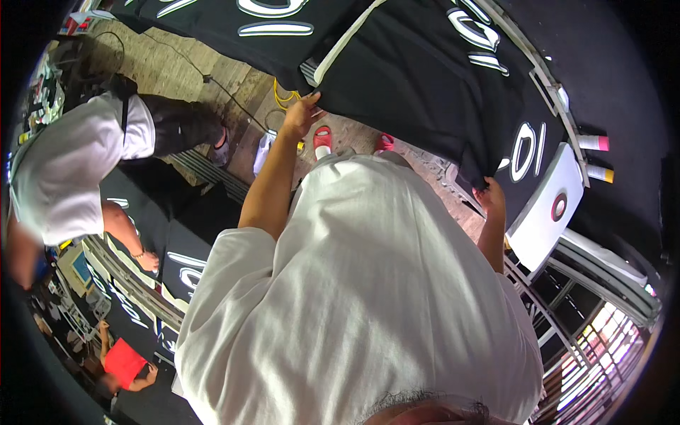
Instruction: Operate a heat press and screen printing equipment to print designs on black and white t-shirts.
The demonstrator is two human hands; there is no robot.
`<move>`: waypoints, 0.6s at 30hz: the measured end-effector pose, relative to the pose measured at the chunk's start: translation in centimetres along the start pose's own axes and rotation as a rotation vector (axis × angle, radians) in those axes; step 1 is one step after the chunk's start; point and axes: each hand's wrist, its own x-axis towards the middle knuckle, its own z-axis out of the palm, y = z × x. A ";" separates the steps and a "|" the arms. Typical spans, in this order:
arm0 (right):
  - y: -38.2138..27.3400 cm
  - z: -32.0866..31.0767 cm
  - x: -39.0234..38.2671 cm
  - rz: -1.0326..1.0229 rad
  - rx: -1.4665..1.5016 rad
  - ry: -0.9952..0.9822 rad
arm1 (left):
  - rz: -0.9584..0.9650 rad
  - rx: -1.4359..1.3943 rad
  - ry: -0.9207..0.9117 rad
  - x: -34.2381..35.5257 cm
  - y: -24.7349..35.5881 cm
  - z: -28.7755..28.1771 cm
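Note:
A black fabric piece (418, 78) stretches in front of me, its near edge running between my two hands. My left hand (302, 117) is closed on the left corner of that edge. At the right corner, my right hand (490, 198) pinches the cloth, which bunches into folds there. More black fabric with large white printed characters (275, 30) lies beyond and to the left. A pale strip (347, 42) runs between the two areas of cloth. Further black printed fabric (528, 152) lies just past my right hand.
A white board (549, 205) with a dark round piece lies at the right, near metal rails (559, 106) and rolls of tape (593, 143). A co-worker in a white shirt (71, 170) leans over another printed cloth at the left. Cables (227, 88) cross the wooden floor.

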 end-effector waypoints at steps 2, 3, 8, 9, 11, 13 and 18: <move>0.5 -0.9 -0.1 0.027 0.034 -0.053 | 0.111 0.041 -0.146 0.6 -0.4 -1.2; 0.1 0.8 1.3 -0.005 0.068 -0.061 | 0.129 0.066 -0.181 1.9 1.9 -1.4; -1.0 -0.1 -1.5 -0.234 0.077 -0.013 | 0.074 -0.005 -0.074 -1.7 1.2 0.4; -1.3 0.6 -2.4 -0.287 0.147 -0.017 | 0.038 -0.002 -0.133 -1.5 1.4 -0.4; -1.3 0.3 -2.9 -0.313 0.194 -0.052 | -0.027 -0.011 -0.274 -0.6 2.5 -0.3; -1.9 1.0 -4.5 -0.338 0.232 -0.085 | -0.041 -0.055 -0.266 -2.1 4.9 4.0; -7.9 3.0 -8.3 -0.172 -0.109 -0.262 | 0.195 -0.039 -0.642 -2.1 15.7 12.8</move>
